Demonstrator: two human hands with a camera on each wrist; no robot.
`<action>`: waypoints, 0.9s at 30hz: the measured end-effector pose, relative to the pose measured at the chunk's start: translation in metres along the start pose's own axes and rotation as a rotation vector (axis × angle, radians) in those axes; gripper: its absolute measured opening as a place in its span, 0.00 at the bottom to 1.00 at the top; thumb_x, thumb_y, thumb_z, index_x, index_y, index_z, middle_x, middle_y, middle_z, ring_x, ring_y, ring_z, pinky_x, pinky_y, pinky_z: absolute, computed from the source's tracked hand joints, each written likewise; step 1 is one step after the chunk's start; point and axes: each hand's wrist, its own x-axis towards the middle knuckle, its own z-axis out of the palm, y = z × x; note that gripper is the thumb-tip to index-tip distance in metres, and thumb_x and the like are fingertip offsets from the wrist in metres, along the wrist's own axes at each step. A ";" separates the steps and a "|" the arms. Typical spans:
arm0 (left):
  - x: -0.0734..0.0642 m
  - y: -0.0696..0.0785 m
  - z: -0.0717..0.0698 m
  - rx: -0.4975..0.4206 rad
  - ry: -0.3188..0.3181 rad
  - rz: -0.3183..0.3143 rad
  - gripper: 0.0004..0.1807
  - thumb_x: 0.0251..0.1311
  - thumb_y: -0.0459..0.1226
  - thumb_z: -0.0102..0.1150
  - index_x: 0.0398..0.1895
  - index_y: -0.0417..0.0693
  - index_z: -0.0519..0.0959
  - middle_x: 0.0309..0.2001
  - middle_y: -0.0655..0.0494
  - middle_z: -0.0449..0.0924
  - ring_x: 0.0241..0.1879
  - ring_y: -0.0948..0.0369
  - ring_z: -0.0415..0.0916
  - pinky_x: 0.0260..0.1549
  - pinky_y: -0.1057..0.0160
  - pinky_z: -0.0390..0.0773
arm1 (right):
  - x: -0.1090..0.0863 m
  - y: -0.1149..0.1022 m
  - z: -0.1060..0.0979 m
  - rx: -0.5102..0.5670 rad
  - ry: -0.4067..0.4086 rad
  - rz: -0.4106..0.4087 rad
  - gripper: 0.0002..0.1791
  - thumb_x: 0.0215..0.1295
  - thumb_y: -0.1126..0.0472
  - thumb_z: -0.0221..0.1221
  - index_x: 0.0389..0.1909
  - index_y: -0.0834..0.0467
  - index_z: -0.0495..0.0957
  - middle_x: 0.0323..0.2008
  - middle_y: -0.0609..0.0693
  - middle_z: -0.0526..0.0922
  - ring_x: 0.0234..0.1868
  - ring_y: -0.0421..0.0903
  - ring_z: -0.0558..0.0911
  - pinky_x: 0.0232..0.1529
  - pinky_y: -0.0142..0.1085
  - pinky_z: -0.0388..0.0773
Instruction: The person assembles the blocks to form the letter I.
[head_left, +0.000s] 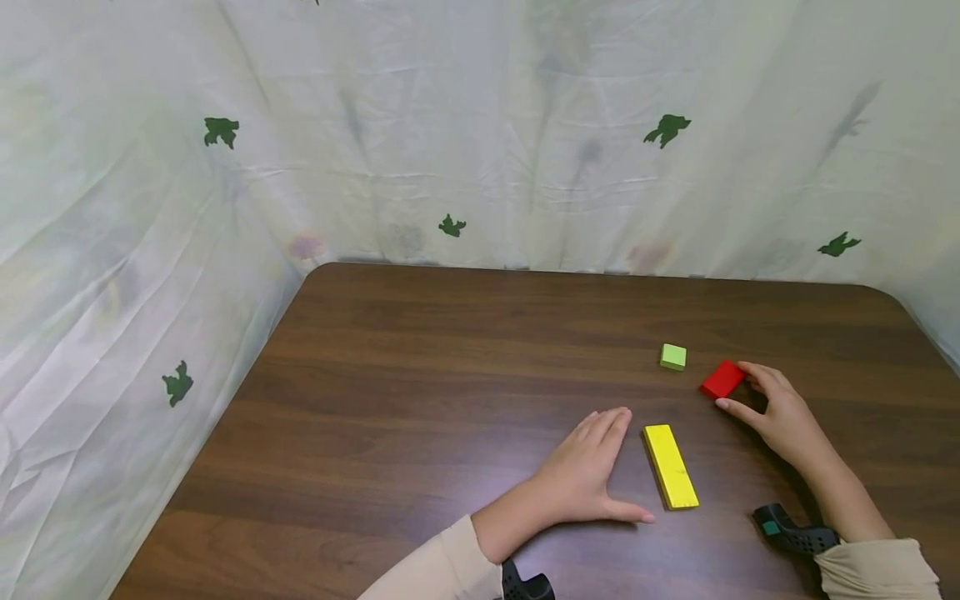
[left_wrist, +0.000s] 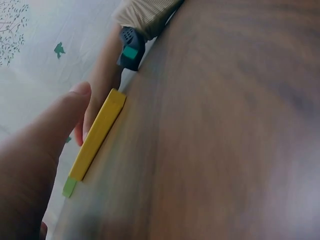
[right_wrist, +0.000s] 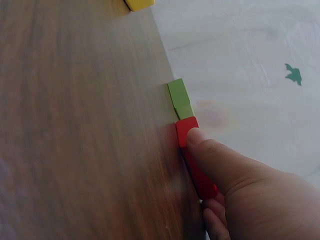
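Note:
My right hand pinches a red block between thumb and fingers, low over the table. In the right wrist view the thumb lies on the near part of the red block. A small light green block sits just left of and beyond the red one. Nearer to me lies a long yellow block, flat and pointing away at a slant. My left hand is spread to the left of the yellow block, fingers straight, thumb tip close to its near end, holding nothing.
The brown wooden table has rounded far corners. Behind it and along the left side hangs a pale cloth with dark green shapes. Black devices are strapped at both wrists, such as the right wrist camera.

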 end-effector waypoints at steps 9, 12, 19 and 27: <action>0.008 0.010 0.009 0.001 -0.027 -0.017 0.60 0.39 0.72 0.49 0.67 0.39 0.49 0.65 0.52 0.53 0.65 0.62 0.48 0.62 0.64 0.41 | 0.000 0.000 0.000 -0.007 0.006 -0.003 0.40 0.56 0.51 0.61 0.60 0.73 0.56 0.53 0.73 0.59 0.49 0.70 0.62 0.43 0.63 0.62; 0.010 0.012 0.010 0.008 -0.032 -0.023 0.59 0.39 0.72 0.48 0.67 0.39 0.50 0.65 0.53 0.53 0.64 0.62 0.48 0.62 0.64 0.42 | 0.000 -0.001 0.000 -0.006 0.006 -0.004 0.40 0.56 0.52 0.61 0.60 0.72 0.56 0.53 0.74 0.58 0.50 0.70 0.62 0.44 0.63 0.62; 0.018 0.020 0.013 0.021 -0.057 -0.052 0.58 0.40 0.72 0.47 0.66 0.40 0.51 0.64 0.54 0.55 0.63 0.63 0.50 0.62 0.66 0.44 | 0.000 -0.001 0.000 -0.007 0.001 0.005 0.40 0.56 0.51 0.61 0.60 0.72 0.55 0.53 0.73 0.58 0.50 0.70 0.62 0.44 0.64 0.61; 0.022 0.026 0.017 0.031 -0.062 -0.096 0.57 0.40 0.70 0.49 0.66 0.40 0.53 0.62 0.54 0.57 0.62 0.64 0.52 0.62 0.66 0.45 | 0.000 -0.001 0.000 0.001 0.005 -0.001 0.40 0.56 0.52 0.61 0.60 0.72 0.56 0.54 0.73 0.58 0.50 0.70 0.62 0.44 0.63 0.61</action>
